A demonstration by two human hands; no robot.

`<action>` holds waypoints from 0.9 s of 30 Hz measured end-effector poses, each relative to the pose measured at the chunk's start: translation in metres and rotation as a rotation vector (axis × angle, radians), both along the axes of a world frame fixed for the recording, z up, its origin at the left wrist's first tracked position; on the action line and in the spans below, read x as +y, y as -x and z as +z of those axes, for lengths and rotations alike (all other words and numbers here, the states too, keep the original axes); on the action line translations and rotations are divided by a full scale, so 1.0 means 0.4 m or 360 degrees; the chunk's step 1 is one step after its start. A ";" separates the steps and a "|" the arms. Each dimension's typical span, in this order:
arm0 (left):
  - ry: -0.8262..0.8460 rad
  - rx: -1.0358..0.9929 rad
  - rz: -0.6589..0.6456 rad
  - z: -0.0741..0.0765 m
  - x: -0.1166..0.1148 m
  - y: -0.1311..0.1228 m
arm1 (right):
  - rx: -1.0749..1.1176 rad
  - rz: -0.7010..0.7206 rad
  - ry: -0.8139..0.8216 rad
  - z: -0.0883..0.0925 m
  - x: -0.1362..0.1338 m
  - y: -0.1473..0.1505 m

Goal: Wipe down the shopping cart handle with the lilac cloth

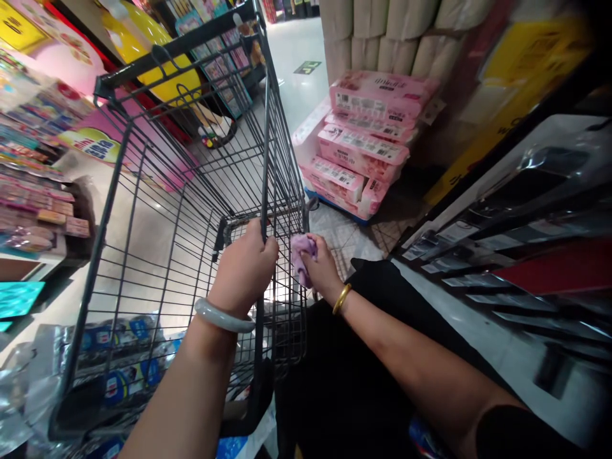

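A black wire shopping cart [266, 140] fills the left and middle of the head view. My left hand [246, 264], with a pale bangle at the wrist, is closed around the cart's near side rail. Just right of that rail, my right hand [326, 268] grips a crumpled light purple cloth [301, 255] against the cart's wire side. A gold bracelet [342, 298] circles my right wrist. The fingertips of my left hand are hidden behind the rail.
Pink packs [363, 150] are stacked on a low blue base beyond the cart, beside tall paper-roll packs [377, 38]. Hanging packaged goods [507, 223] line the right side. Shelves of small packages [38, 197] and a pink display [143, 150] stand left.
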State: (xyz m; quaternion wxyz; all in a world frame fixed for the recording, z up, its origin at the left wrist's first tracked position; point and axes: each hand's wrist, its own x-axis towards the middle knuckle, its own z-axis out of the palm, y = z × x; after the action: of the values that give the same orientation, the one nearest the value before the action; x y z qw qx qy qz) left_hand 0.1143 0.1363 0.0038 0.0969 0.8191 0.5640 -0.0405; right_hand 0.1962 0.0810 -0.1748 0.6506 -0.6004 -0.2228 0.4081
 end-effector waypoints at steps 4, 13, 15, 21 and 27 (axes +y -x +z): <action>0.0028 -0.0020 -0.0006 0.000 0.002 0.001 | 0.0336 0.0011 0.0144 -0.027 0.002 0.021; 0.0002 -0.0019 -0.0047 -0.003 0.004 0.008 | 0.0053 0.0056 0.0060 -0.021 -0.003 0.029; 0.0000 -0.0024 -0.0051 -0.004 0.006 0.010 | 0.0112 0.0104 0.0156 -0.040 -0.003 0.037; -0.0016 0.0017 -0.0064 -0.002 0.014 0.014 | 0.0212 0.0054 -0.0149 0.047 -0.020 0.045; -0.0020 0.0035 -0.0118 0.004 0.019 0.021 | -0.0052 0.0083 -0.0466 0.088 -0.022 0.029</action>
State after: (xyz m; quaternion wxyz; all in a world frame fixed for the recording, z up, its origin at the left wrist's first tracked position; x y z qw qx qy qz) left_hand 0.1060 0.1439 0.0052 0.0840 0.8395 0.5346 -0.0494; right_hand 0.1846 0.0721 -0.1397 0.7166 -0.4998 -0.3061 0.3781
